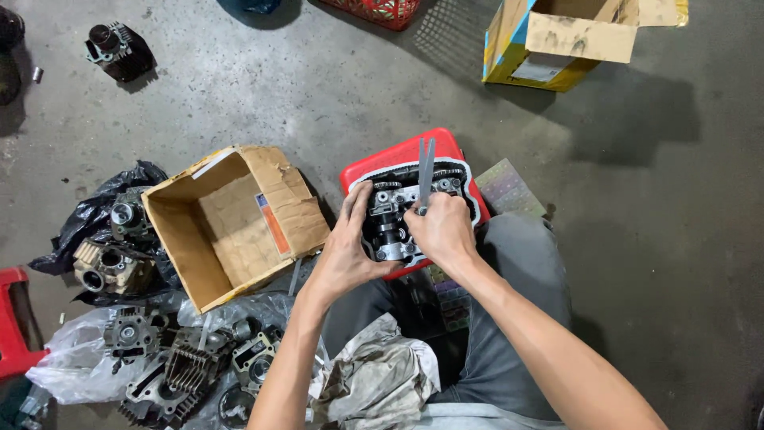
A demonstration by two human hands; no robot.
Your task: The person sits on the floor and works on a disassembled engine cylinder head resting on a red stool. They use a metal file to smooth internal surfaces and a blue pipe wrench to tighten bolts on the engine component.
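A dark metal engine cylinder head (395, 216) with its camshaft and gears exposed rests on a red plastic stool (414, 153) in front of my knees. My left hand (348, 243) grips the head's left side, thumb along its top edge. My right hand (440, 228) pinches a set of thin grey metal feeler-gauge blades (426, 170) that stick up and fan out above the head; the blade tips go down among the parts and are hidden by my fingers.
An open cardboard box (235, 223) lies left of the stool. More engine parts (171, 362) sit on plastic bags at lower left, one more cylinder (117, 49) at top left. A yellow carton (557, 40) stands at top right. A dirty rag (382, 374) lies on my lap.
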